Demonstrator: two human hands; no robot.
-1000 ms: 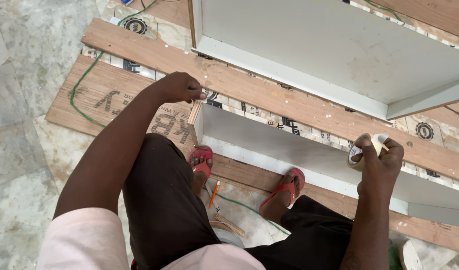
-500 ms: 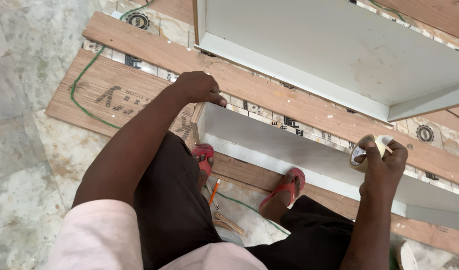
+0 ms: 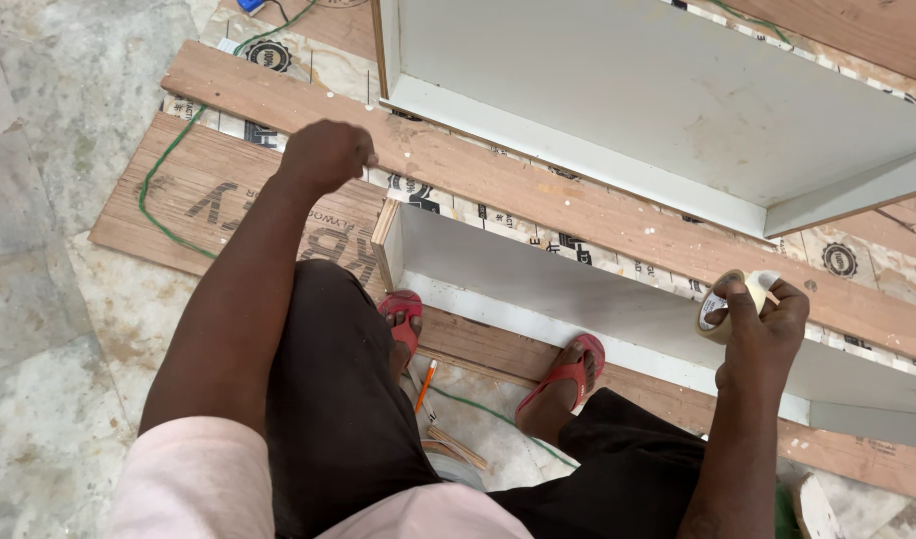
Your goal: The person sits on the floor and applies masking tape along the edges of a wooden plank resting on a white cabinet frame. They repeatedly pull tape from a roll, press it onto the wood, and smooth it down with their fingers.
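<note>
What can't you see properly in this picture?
- Left hand, head view: it is a closed fist seen from the back, so anything inside it is hidden by the fingers.
- Roll of tape in the right hand: fingers cover part of it.
- Blue thing: cut off by the top edge.
- Green cord: its ends run out under the boards and the person's legs.
- Pencil: partly hidden by the leg.
</note>
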